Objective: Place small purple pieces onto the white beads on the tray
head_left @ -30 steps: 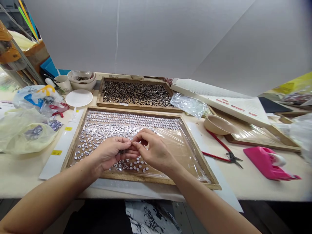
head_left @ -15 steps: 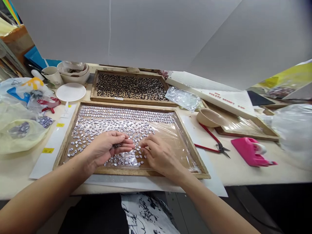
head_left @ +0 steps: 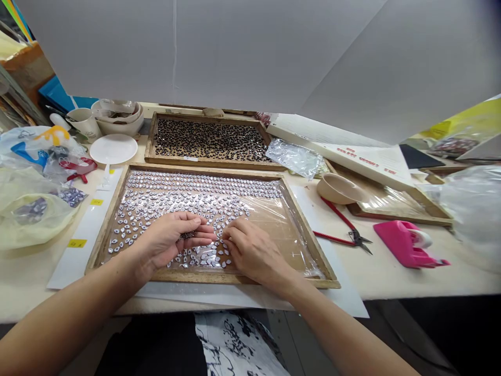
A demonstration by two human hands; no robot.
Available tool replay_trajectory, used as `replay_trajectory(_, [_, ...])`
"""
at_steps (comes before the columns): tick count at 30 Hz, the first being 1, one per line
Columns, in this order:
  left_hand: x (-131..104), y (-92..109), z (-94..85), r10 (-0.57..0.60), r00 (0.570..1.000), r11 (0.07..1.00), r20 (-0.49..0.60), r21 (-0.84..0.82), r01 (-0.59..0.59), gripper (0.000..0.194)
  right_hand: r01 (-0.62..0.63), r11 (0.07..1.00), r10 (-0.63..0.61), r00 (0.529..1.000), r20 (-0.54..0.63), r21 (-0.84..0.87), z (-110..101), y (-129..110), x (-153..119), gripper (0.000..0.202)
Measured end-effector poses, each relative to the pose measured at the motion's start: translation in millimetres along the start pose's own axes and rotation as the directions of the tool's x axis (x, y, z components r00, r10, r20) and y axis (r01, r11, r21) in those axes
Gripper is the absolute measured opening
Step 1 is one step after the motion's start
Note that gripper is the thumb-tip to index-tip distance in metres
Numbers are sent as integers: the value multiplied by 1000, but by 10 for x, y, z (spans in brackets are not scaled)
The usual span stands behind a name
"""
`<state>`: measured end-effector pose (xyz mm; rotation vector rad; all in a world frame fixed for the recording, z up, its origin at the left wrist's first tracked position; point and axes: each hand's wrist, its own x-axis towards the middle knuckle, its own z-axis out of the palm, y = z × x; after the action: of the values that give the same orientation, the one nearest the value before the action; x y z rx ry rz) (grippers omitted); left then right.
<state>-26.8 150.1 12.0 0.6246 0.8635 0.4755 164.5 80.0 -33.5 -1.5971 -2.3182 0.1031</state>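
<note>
My left hand (head_left: 174, 237) is cupped, palm up, above the front tray, with a small heap of tiny dark metallic pieces (head_left: 188, 235) lying in its fingers. Just to its right, my right hand (head_left: 254, 250) points down at the tray, thumb and fingertips pinched together. Whatever sits between those fingertips is too small to make out. Beneath both hands is a wooden-framed tray (head_left: 94, 255) covered with clear film. Rows of small silvery leaf-shaped pieces (head_left: 183, 180) line its far side, with looser ones scattered nearer my hands.
Behind stands a second wooden tray (head_left: 211, 138) of small dark pieces. To the right are a beige bowl (head_left: 340, 189), red-handled pliers (head_left: 354, 236) and a pink tape dispenser (head_left: 403, 244). Plastic bags (head_left: 35, 209), a white plate (head_left: 113, 149) and stacked bowls (head_left: 121, 122) occupy the left.
My right hand has shifted slightly left, closer to my left hand, its fingertips drawn together. The left hand keeps its cupped pose with the dark pieces.
</note>
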Motion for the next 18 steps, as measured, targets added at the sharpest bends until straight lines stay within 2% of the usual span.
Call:
replay_trajectory(3, [-5,-2,0,-9,1000,1000,-3,9,9,13,5,1000,-5,1000,1,-3,-14,-5,-1,22])
replay_trajectory(6, [-12,-6,7,-21,1000,999,-3,28,21,14,-16,997,16,1000,-2,79,-92,-10,15,18])
replay_trajectory(11, [-29,-22,20,-39,999,998,18,49,38,13,0,944,61,983,-173,331,-264,-91,159,13])
replay_trajectory(13, [-29,-30,15,-46,998,998,41,55,43,13,4,917,87,974,-209,398,-274,-153,243,11])
replay_trajectory(18, [-17,-46,-13,-52,994,997,94,64,46,14,6,879,101,975,-198,478,-198,-292,392,11])
